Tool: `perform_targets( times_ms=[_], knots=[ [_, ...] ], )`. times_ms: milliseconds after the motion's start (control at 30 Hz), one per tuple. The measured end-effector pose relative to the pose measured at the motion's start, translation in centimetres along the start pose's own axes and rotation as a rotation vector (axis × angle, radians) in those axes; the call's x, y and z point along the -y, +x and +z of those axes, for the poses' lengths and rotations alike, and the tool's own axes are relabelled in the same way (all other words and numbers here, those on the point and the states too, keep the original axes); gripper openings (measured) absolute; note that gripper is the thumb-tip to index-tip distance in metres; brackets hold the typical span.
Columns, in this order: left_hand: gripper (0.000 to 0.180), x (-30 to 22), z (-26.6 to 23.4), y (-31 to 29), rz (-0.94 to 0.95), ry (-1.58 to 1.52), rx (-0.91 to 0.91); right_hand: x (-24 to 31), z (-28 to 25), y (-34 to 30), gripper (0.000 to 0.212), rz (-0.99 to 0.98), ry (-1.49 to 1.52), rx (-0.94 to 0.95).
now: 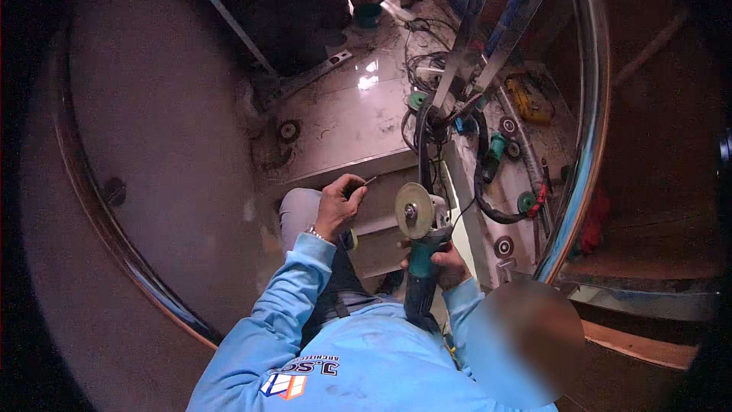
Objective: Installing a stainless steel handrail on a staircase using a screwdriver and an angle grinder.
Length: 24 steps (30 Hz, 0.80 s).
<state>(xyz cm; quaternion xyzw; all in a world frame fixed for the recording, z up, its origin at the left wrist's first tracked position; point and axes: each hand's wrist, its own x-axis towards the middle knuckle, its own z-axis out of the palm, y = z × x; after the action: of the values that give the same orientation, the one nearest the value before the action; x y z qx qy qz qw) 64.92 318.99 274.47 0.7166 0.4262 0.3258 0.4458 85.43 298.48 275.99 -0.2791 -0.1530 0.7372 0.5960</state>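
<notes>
Your right hand (448,265) is wrapped tight round the teal body of the angle grinder (421,259), held against your chest with the head pointing away from you. Its pale disc (412,210) faces up, and I can't tell whether it is spinning. Your left hand (338,207) sits over your grey-trousered knee (299,212), well apart from the disc. Its fingers are curled and pinch a thin metal tool (370,180) at thumb and forefinger.

This looks like work on the disc mount rather than grinding. The next move would call for bringing that thin tool across to the hub while your right hand keeps the body from turning.

Beyond the grinder, spare discs (504,246) and a tangle of black cable (488,206) lie on the pale floor (343,114). A ladder (469,46) stands behind them, beside the curved steel rail (591,145).
</notes>
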Motion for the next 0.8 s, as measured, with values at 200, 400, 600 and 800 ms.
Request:
perform_targets(
  times_ms=[200, 400, 600, 800],
  knots=[
    [0.012, -0.5, 1.2, 1.6, 0.011, 0.069, -0.025, 0.1, -4.0, 1.5, 0.080, -0.001, 0.064, -0.053],
    [0.014, 0.6, 2.9, 3.2, 0.027, 0.078, 0.092, 1.0, -3.7, 3.2, 0.075, -0.036, 0.009, -0.115],
    [0.015, 1.1, 2.3, 4.6, 0.198, 0.119, 0.060, -0.4, -4.3, 4.1, 0.073, -0.045, -0.011, -0.138],
    [0.020, 1.7, 2.2, 4.5, 0.095, 0.075, 0.121, -0.4, -3.8, 4.7, 0.073, -0.080, -0.047, -0.149]
  ],
)
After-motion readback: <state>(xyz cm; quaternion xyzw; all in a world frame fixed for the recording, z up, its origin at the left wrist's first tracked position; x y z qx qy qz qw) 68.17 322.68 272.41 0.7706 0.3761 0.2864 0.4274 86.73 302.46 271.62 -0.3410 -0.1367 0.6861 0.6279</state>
